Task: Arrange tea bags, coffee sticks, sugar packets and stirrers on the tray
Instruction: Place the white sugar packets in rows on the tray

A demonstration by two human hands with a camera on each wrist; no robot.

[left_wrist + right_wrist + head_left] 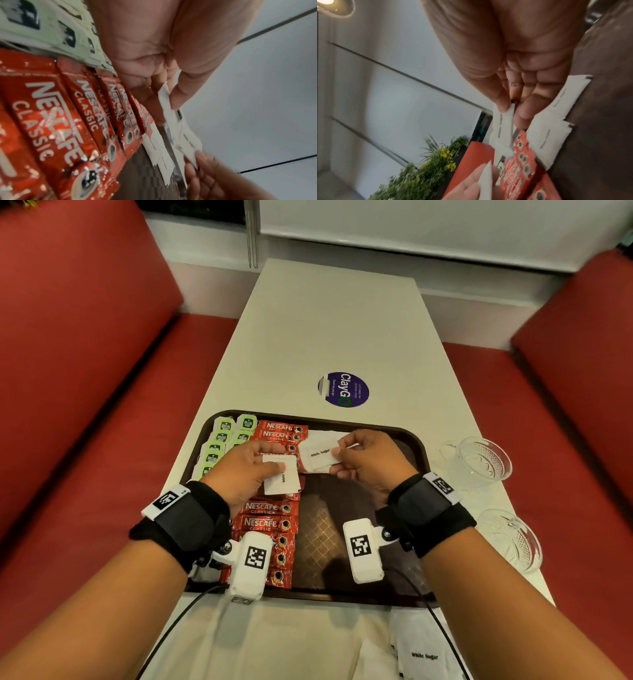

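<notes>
White sugar packets are being pinched at frame centre: left hand [245, 470] gripping one packet [281, 478] over the Nescafé sticks [270, 523], right hand [368, 460] pinching another [318, 455] above the brown tray [416, 450].

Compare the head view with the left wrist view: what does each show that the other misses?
Head only: two glass cups right of the tray, a purple sticker on the table, and spare sugar packets at the near edge. Left wrist only: the left hand's palm side, its thumb and fingers pinching a sugar packet. Both: coffee sticks, tea bags, and the right hand holding another packet.
</notes>
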